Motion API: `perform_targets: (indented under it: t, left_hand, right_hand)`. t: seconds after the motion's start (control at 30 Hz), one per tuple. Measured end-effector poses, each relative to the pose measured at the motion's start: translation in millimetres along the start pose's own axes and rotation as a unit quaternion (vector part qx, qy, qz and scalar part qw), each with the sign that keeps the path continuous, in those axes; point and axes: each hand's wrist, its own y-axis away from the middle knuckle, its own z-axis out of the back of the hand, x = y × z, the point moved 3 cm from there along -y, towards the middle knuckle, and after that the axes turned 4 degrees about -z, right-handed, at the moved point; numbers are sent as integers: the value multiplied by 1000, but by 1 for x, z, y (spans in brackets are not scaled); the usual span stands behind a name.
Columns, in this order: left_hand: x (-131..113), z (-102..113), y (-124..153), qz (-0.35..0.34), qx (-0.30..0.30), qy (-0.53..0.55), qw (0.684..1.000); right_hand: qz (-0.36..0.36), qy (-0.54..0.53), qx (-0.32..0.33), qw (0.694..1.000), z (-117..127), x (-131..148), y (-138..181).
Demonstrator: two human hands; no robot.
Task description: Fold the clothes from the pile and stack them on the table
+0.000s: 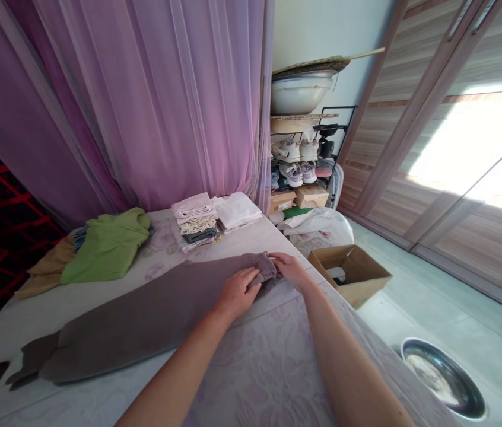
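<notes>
A long grey-brown pair of trousers (144, 320) lies stretched across the bed (260, 367), one end at the lower left, the other near the bed's right edge. My left hand (237, 290) rests flat on the cloth near its right end, fingers stretched out. My right hand (289, 268) sits at that bunched end, fingers curled on the fabric's edge. Both forearms reach in from the bottom of the view.
A green top (108, 246) lies over tan clothes at the back left. Folded piles (197, 222) and white cloth (237, 210) sit by the pink curtain (153, 101). An open cardboard box (351, 273), a metal basin (444, 376) and a shoe rack (304, 160) stand to the right.
</notes>
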Motion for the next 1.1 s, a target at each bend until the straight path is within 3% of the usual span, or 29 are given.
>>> perform_targets:
  t: [0.17,0.3,0.43,0.5,0.57,0.67,0.73,0.93,1.1]
  left_hand:
    - [10,-13,8,-23,8,-31,999]
    - [12,-13,14,-26,35,-42,998]
    - [6,-15,18,-15,91,-66,994]
    - [4,-16,20,-15,106,-65,992]
    - [4,-17,21,-18,110,-64,992]
    - [7,-18,21,-33,112,-53,992]
    - [9,-18,21,-44,120,-32,991]
    - [14,-3,33,-42,106,9,993]
    - [55,37,85,15,56,-123,991]
  right_hand:
    - [-15,-67,1,998,1,-6,9]
    - [-14,-58,13,998,-2,-5,8]
    - [6,3,-91,996,6,3,5]
    - [26,24,-164,986,10,18,9]
    - [80,24,-191,978,5,40,16]
    - [178,-22,-100,979,-20,66,25]
    - [201,-29,-40,978,-37,67,26]
    - [199,54,-94,974,-48,28,12]
    - [272,185,-76,941,-57,26,20]
